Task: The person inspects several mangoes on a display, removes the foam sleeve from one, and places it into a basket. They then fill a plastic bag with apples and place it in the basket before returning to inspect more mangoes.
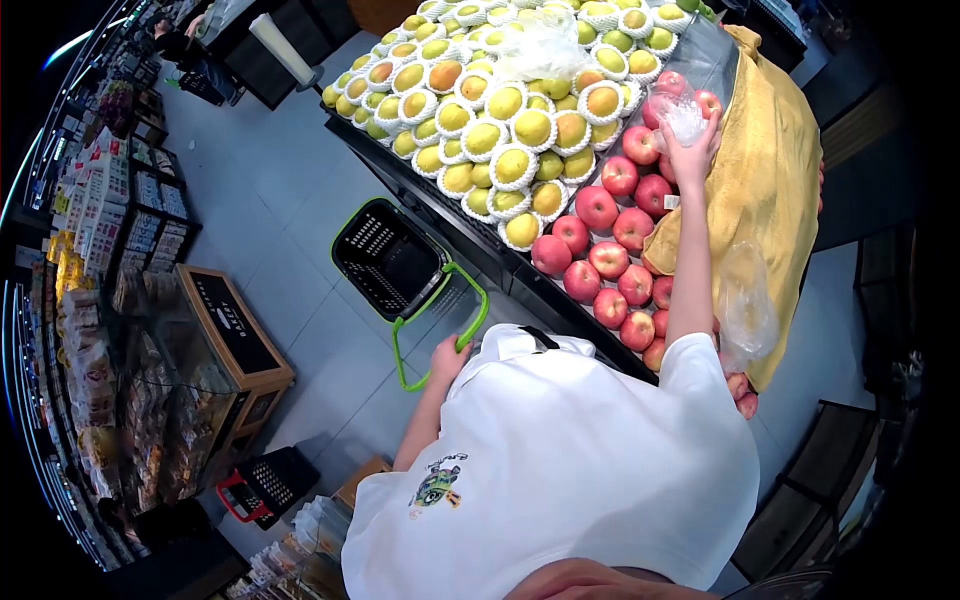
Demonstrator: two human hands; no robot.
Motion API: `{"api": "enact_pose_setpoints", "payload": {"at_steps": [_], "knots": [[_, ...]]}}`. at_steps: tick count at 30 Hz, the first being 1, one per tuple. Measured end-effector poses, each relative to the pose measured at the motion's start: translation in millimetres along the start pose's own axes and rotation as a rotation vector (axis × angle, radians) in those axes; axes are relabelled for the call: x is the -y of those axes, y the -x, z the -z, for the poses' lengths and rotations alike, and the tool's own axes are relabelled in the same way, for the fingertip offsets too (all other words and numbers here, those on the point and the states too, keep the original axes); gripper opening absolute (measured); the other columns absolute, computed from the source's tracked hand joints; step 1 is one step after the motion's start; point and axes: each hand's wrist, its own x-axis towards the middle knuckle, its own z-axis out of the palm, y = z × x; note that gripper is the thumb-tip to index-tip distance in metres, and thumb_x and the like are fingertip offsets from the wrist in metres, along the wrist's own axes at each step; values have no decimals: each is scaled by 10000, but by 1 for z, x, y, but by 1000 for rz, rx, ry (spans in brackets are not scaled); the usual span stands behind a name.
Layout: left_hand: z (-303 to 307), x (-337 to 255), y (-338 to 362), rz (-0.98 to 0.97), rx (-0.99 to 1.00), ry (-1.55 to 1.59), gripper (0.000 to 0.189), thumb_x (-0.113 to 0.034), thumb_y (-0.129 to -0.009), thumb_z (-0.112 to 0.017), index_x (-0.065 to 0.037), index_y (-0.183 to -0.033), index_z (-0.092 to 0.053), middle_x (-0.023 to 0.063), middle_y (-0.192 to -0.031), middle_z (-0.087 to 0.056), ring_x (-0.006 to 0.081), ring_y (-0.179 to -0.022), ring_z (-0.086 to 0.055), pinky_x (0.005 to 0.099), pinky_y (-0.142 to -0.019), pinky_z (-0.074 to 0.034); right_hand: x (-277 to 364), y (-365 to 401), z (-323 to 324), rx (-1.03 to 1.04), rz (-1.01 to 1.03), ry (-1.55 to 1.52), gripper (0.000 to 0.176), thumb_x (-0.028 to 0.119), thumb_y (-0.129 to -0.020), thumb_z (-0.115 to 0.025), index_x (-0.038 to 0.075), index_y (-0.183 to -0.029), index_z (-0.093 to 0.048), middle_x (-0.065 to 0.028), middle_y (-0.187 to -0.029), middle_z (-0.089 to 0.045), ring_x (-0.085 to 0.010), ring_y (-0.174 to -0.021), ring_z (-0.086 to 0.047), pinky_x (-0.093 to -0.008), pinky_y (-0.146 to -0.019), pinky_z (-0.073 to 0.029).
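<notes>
My left hand [450,358] is closed around the bright green handle [479,315] of a black shopping basket [375,235]. The basket hangs beside the fruit stand, and its inside shows bare black slats. Over the far end of the red apples [632,230], my outstretched right hand [692,150] grips a crumpled clear plastic bag [682,118]. Apples lie right around and under that hand. A yellow cloth [775,170] drapes over the stand just to its right.
Yellow-green pears in white foam nets [482,135] are heaped left of the apples, with a clear bag [545,45] on top. Another clear bag [747,300] lies on the cloth. A bakery shelf [235,320], a red-handled basket [268,485] and a distant person [185,50] are at left.
</notes>
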Motion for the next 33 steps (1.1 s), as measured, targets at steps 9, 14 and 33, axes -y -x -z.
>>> {"api": "enact_pose_setpoints", "payload": {"at_steps": [9, 14, 33], "knots": [[39, 34, -27, 45, 1, -8, 479, -492, -912, -731, -60, -1117, -716, 229, -1082, -742, 434, -1047, -697, 544, -884, -553, 129, 119, -4, -137, 135, 9, 553, 63, -897, -682, 38, -1424, -517, -241, -1444, -427, -429, -1332, -458, -539, -1126, -390], [56, 40, -39, 4, 18, -19, 453, -448, -897, -748, -44, -1094, -687, 229, -1059, -738, 444, -1041, -690, 531, -888, -553, 249, 283, -57, 1066, 280, -666, 475, -19, -843, -630, 50, -1310, -575, -186, -1277, -557, -389, -1209, -567, -447, -1049, -464], [106, 118, -74, 150, 81, -140, 447, -377, -831, -759, -89, -1169, -702, 194, -1088, -754, 403, -1045, -714, 528, -903, -571, 252, 500, -203, 1701, 750, 22, 283, 329, -868, -715, 174, -1105, -739, -103, -986, -764, -311, -1004, -729, -509, -1011, -457]]}}
